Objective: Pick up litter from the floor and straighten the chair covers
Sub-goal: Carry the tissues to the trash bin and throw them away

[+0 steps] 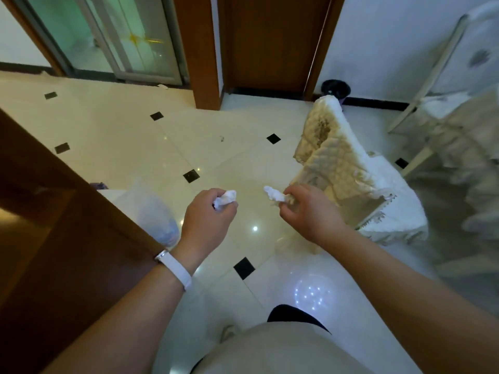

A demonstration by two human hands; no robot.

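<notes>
My left hand (209, 220) grips a crumpled white tissue (225, 199) above the tiled floor. My right hand (305, 211) pinches a second crumpled white tissue (274, 194) between thumb and fingers. Just right of that hand stands a chair with a cream quilted cover (334, 163) over its back and a white lacy cover on its seat; the back cover hangs rumpled. A small scrap of litter (222, 138) lies on the floor farther ahead. Another pale scrap (162, 86) lies by the glass door's threshold.
A translucent plastic bag (155, 214) sits on the floor left of my left hand, beside a brown wooden door (54, 225). A dark bin (335, 89) stands against the far wall. A covered table and second chair (453, 125) fill the right side.
</notes>
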